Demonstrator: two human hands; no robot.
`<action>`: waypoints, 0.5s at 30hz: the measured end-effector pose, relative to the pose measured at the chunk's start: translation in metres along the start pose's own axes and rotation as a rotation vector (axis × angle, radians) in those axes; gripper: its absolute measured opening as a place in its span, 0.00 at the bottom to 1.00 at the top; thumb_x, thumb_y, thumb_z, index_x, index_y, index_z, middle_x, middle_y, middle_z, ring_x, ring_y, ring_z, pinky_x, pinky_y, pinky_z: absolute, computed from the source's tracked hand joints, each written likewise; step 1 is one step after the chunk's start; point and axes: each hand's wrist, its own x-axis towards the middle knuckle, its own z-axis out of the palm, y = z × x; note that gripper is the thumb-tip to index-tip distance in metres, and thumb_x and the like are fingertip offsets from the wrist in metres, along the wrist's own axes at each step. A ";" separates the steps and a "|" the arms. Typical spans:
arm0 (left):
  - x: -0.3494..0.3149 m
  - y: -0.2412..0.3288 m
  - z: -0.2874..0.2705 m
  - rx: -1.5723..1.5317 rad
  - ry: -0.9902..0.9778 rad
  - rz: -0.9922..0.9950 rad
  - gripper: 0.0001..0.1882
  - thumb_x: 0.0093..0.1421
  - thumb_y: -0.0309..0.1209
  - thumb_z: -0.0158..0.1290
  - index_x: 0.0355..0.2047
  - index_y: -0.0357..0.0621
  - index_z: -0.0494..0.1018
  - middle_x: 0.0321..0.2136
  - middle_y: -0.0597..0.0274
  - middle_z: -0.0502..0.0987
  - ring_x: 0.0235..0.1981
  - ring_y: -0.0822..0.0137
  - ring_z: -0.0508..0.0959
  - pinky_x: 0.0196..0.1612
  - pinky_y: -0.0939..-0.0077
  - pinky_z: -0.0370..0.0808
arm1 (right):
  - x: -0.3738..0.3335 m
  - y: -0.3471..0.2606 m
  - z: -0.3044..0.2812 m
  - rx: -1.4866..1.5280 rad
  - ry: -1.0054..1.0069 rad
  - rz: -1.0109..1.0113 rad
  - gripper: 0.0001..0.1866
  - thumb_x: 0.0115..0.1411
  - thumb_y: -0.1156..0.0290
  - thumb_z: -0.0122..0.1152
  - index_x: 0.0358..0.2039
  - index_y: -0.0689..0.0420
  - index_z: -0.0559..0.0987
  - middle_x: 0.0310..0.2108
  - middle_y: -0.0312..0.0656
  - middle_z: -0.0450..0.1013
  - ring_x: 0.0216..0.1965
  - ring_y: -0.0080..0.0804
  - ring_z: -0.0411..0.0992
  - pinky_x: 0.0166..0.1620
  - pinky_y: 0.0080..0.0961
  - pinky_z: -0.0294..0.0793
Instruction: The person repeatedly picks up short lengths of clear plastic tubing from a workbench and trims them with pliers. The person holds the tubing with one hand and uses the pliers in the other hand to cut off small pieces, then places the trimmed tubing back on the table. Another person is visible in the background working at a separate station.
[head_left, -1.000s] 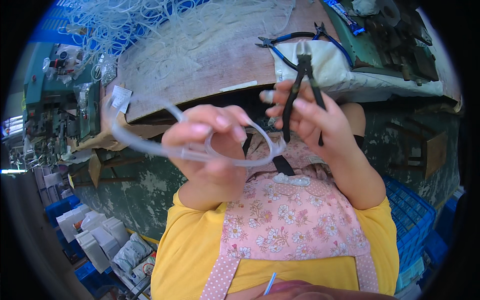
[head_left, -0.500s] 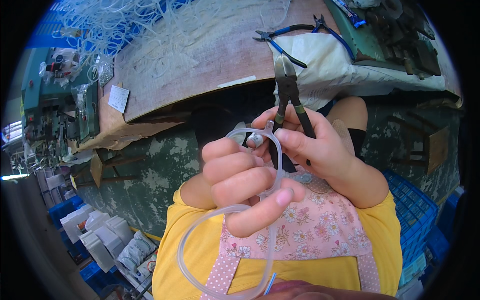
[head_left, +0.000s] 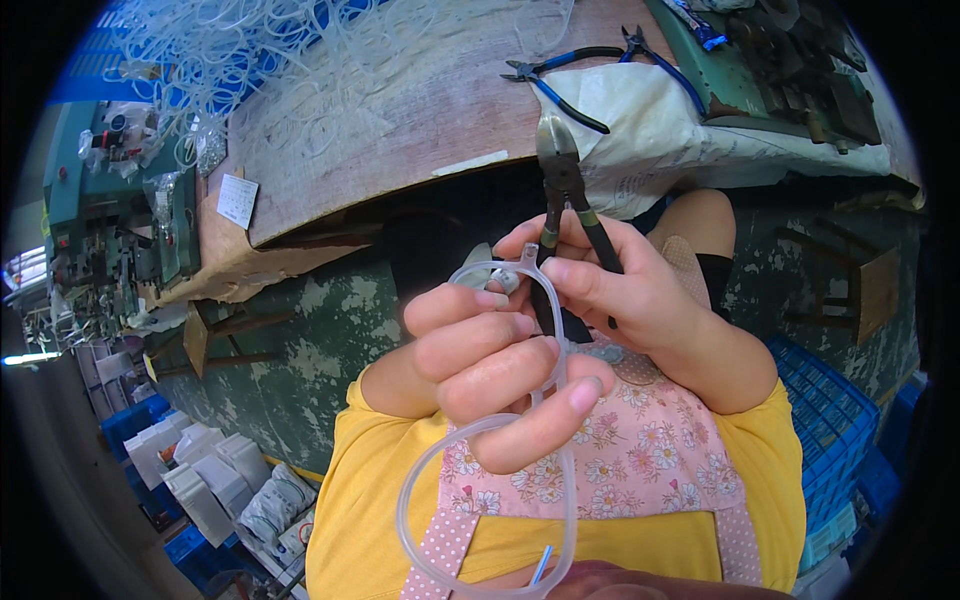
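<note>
A length of clear plastic tubing (head_left: 408, 505) loops through the fingers of my left hand (head_left: 490, 375), which are curled round it in front of my apron. Its upper end, with a small stub fitting (head_left: 530, 255), sits beside my right thumb. Dark-handled cutting pliers (head_left: 562, 175) are held in my right hand (head_left: 625, 285), jaws pointing up and away from me. The jaws look closed, well clear of the tubing. Part of the plier handles is hidden behind the fingers. A pale wrapped bit, too small to name, shows behind the left fingertips.
On the wooden table (head_left: 370, 130) lies a heap of clear tubing (head_left: 215, 60). Two blue-handled cutters (head_left: 560, 85) rest by a white sack (head_left: 640, 130). Green machines stand at the table's left and right. A blue crate (head_left: 820, 420) is at my right, white boxes (head_left: 200, 480) at lower left.
The pliers and my right hand have shifted slightly left. The lower tubing loop has swung to the right, and my left fingers have moved a little round it.
</note>
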 end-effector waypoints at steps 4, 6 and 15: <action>-0.005 -0.003 0.002 -0.061 0.027 -0.016 0.15 0.54 0.34 0.59 0.40 0.60 0.66 0.28 0.70 0.65 0.30 0.70 0.67 0.37 0.73 0.69 | 0.000 0.001 -0.002 -0.017 -0.005 0.020 0.18 0.62 0.67 0.55 0.49 0.63 0.70 0.40 0.42 0.73 0.41 0.26 0.72 0.45 0.23 0.72; -0.010 -0.009 0.006 -0.072 0.091 -0.018 0.16 0.59 0.41 0.52 0.45 0.57 0.64 0.33 0.63 0.67 0.35 0.65 0.70 0.44 0.63 0.72 | 0.001 0.002 -0.005 -0.006 -0.019 0.025 0.16 0.63 0.71 0.52 0.50 0.64 0.70 0.42 0.42 0.72 0.44 0.28 0.72 0.48 0.26 0.72; -0.009 -0.049 0.004 -1.281 0.248 -0.840 0.29 0.69 0.50 0.32 0.65 0.53 0.47 0.41 0.53 0.69 0.46 0.58 0.73 0.52 0.54 0.71 | 0.013 0.028 -0.020 -0.059 0.154 -0.104 0.16 0.65 0.72 0.49 0.52 0.61 0.65 0.42 0.38 0.68 0.43 0.26 0.70 0.46 0.28 0.75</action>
